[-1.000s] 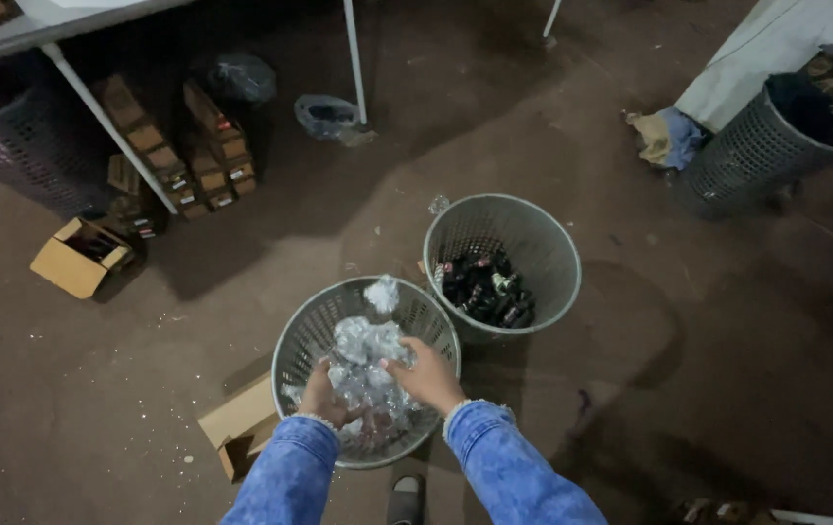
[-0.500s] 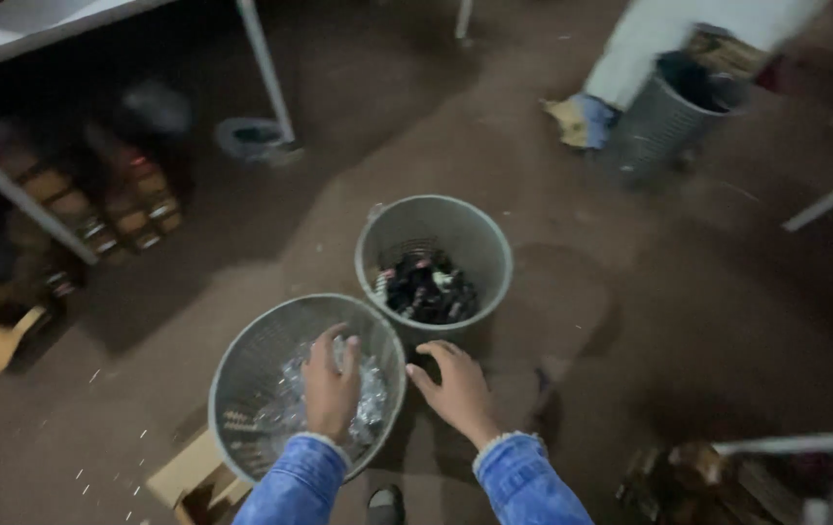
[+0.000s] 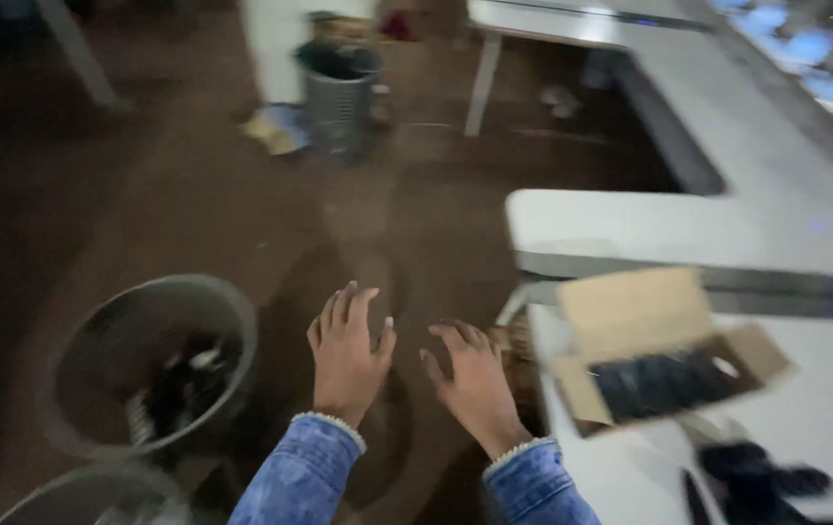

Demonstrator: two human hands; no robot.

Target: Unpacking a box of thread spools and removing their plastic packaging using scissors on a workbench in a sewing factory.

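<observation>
Both grips wide and empty: the left hand (image 3: 346, 350) hangs palm-down with fingers spread, the right hand (image 3: 475, 384) beside it, fingers splayed too, neither touching anything. Denim cuffs run down to the bottom edge of the frame. The whole shot is blurred, so fine detail is lost.

Nearest to the left hand, a mesh bin (image 3: 149, 365) stands on the brown floor (image 3: 241, 214), just off to the left, with dark small items heaped in its bottom. Below it, the rim of a second bin (image 3: 95, 496) peeks in at the lower left corner.

Right hand hovers close to the corner of a white tabletop (image 3: 620, 476). On that tabletop, an open cardboard box (image 3: 659, 345) sits tilted toward the camera, flap up, with a dark load inside. Below the box, more dark pieces (image 3: 762, 481) lie loose on the white surface; what they are, cannot tell. Something brownish shows just under the right hand's fingers at the tabletop's edge, too smeared to name.

Farther out, another white tabletop (image 3: 727, 219) stretches away to the upper right. Well apart at the top, a third bin (image 3: 338, 92) stands on the floor with a yellowish scrap (image 3: 275, 131) at its foot.
</observation>
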